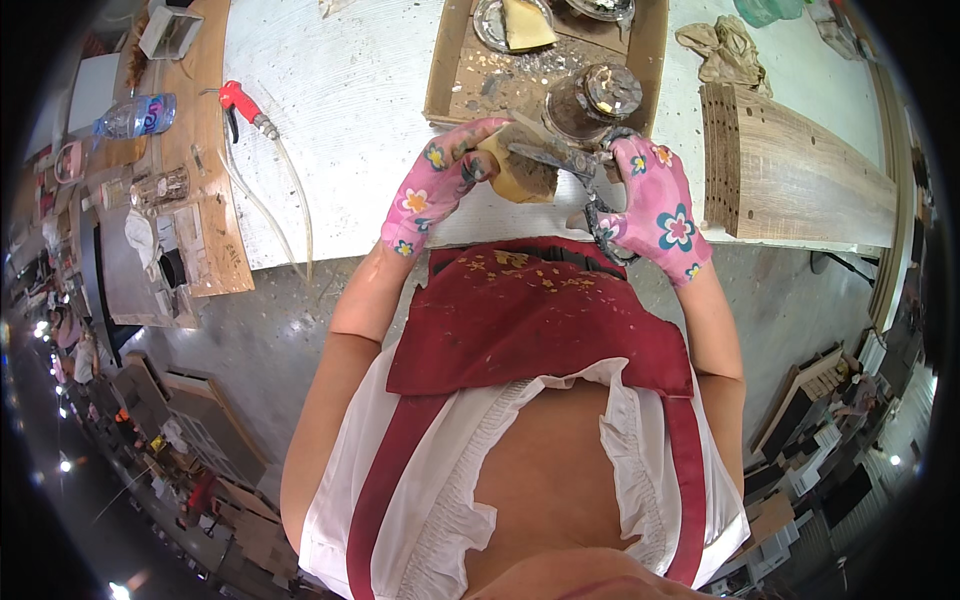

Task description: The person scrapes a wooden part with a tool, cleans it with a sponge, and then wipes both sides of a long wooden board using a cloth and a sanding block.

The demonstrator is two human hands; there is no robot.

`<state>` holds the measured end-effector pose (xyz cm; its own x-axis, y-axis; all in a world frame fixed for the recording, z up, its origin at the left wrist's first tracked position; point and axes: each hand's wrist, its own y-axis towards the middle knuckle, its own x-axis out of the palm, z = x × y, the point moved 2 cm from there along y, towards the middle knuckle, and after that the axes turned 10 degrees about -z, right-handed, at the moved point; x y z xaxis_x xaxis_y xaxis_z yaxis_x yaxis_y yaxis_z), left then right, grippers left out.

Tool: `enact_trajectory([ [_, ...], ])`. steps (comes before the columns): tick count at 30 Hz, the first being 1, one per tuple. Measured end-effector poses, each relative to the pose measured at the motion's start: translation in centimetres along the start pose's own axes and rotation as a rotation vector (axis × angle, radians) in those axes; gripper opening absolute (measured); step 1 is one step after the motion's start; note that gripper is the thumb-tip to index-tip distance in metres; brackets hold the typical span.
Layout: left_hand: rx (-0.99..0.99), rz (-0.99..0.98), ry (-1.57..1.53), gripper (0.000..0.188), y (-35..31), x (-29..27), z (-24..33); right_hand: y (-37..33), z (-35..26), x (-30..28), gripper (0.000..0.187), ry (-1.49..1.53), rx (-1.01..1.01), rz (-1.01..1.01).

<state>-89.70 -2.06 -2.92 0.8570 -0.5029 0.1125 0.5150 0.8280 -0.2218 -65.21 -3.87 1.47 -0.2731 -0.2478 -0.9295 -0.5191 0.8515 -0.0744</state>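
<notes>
My left hand [433, 190], in a pink flowered glove, pinches a yellowish piece of sponge [512, 186] with dark stains on its face. My right hand [655, 205], gloved alike with dark-smeared fingers, is closed round the handles of grimy scissors [560, 157]. Their blades point left and lie across the sponge. Just beyond my hands, a brown-smeared glass jar [580, 110] stands in a shallow cardboard tray [643, 45]. Another yellow sponge piece [527, 24] rests on a round dish at the tray's far left.
A red air blow gun [240, 100] with a pale hose lies left on the white table. Wood-grain boards [800, 165] are stacked at right, below a crumpled beige cloth [725, 50]. A plastic bottle [138, 117] and a small jar [160, 187] occupy the wooden surface at far left.
</notes>
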Motion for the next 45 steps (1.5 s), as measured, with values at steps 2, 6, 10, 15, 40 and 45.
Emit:
enact_trajectory([
  [2, -0.024, 0.024, 0.017, 0.039, 0.0, 0.1, 0.4, 0.0, 0.3, 0.5, 0.069, 0.039, 0.000, -0.017],
  [6, -0.115, -0.015, -0.232, 0.043, -0.4, -0.4, -0.5, 0.0, 0.6, 1.1, 0.063, 0.094, 0.028, -0.010],
  [10, -0.021, -0.109, -0.464, 0.056, -0.3, -0.7, -1.9, 0.0, 0.7, 1.4, 0.055, 0.100, 0.050, 0.008],
  [15, 0.045, 0.026, -0.519, 0.067, 0.5, 0.5, -1.3, 0.1, 0.8, 1.8, 0.042, 0.125, 0.122, -0.011],
  [40, 0.221, 0.082, -0.147, 0.064, -0.2, 0.6, 0.2, -0.1, -0.3, 0.4, 0.059, 0.053, 0.199, -0.023],
  [45, 0.208, 0.029, -0.095, 0.064, -0.4, 0.3, -0.1, 0.3, -0.3, 0.2, 0.063, 0.019, 0.164, -0.032],
])
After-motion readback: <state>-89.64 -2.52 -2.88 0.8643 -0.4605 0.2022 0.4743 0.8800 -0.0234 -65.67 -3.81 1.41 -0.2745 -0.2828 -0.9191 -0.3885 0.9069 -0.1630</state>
